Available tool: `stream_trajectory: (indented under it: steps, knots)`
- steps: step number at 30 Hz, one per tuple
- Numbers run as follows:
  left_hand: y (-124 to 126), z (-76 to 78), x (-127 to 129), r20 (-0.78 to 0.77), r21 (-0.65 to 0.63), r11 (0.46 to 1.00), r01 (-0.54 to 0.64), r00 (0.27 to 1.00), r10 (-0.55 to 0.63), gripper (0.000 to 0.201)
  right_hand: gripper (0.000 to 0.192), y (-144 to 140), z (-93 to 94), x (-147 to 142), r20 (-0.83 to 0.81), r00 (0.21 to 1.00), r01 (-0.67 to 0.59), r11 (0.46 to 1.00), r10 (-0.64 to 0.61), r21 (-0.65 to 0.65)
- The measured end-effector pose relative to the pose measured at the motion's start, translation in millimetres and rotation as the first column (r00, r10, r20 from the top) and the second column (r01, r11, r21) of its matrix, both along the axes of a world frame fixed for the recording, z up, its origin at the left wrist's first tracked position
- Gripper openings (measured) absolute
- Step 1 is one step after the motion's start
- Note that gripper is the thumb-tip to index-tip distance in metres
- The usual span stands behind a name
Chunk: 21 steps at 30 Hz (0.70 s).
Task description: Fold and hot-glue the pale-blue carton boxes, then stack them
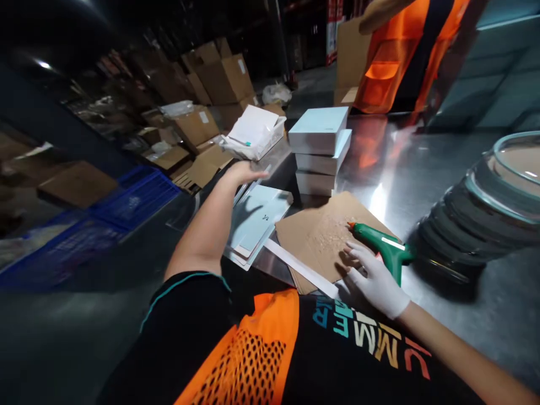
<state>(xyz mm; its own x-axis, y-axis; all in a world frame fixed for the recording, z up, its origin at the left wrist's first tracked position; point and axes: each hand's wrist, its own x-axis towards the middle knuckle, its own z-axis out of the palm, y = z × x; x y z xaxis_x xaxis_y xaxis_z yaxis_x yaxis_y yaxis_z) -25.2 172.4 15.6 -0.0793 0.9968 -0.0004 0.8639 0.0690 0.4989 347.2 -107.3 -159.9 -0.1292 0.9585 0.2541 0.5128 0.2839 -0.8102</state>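
My left hand [246, 172], bare, reaches out with stretched fingers above the far edge of a stack of flat pale-blue box panels [264, 205]. It appears to hold nothing, and its shadow falls on the panels. My right hand [375, 280], in a white glove, hovers with its fingers apart over the near edge of a brown cardboard sheet [307, 225]. Beside its fingers lies a green glue gun [390, 247], orange tip on the cardboard, where dried glue is spread. A white strip [299, 267] runs between panels and cardboard, its near end by my right hand.
Stacked pale-blue boxes [318, 132] stand behind the cardboard on the metal table [379, 163]. A white basket [270, 143] sits at the far left, a large ribbed clear container [485, 208] at right. Blue crates [135, 197] and cartons fill the floor; a person in an orange vest [382, 79] stands opposite.
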Motion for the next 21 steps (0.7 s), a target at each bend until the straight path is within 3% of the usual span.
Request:
stream_trajectory:
  steps: [2,4,7,9,12,16,19,21]
  knots:
    - [-29,-25.6,-35,-0.146,-0.159,0.986,-0.041,0.989,0.018,0.054,0.029,1,1.5,-2,0.020,1.000,-0.022,1.000,0.022,-0.019]
    - [-52,-53.4,-60,-0.245,-0.252,0.965,-0.071,0.970,0.008,0.055,0.028,1,3.5,-4,0.028,0.999,-0.023,0.999,0.025,-0.046]
    - [-69,-83.0,-82,-0.366,-0.276,0.950,-0.143,0.930,0.034,0.061,0.028,3,5.7,-7,0.021,1.000,-0.004,0.996,0.006,-0.091]
    - [-72,-90.5,-88,-0.419,-0.234,0.955,-0.185,0.905,0.073,0.070,0.029,5,5.9,-8,0.009,1.000,0.013,0.994,-0.012,-0.108]
    - [-75,-87.3,-86,-0.443,-0.133,0.973,-0.189,0.889,0.113,0.080,0.030,6,4.5,-9,-0.012,1.000,0.025,0.997,-0.026,-0.070]
    - [-85,-67.3,-78,-0.386,0.043,0.988,-0.146,0.910,0.152,0.060,0.024,5,3.7,-8,-0.027,0.999,0.027,0.999,-0.026,0.042]
    - [-96,-45.0,-79,-0.256,0.169,0.973,-0.158,0.946,0.198,0.046,0.023,6,8.7,-6,-0.035,0.998,0.058,0.997,-0.056,0.059]
    - [-111,-30.0,-82,-0.085,0.201,0.966,-0.164,0.979,0.184,0.045,0.030,8,16.0,-4,-0.057,0.997,0.054,0.998,-0.052,0.044]
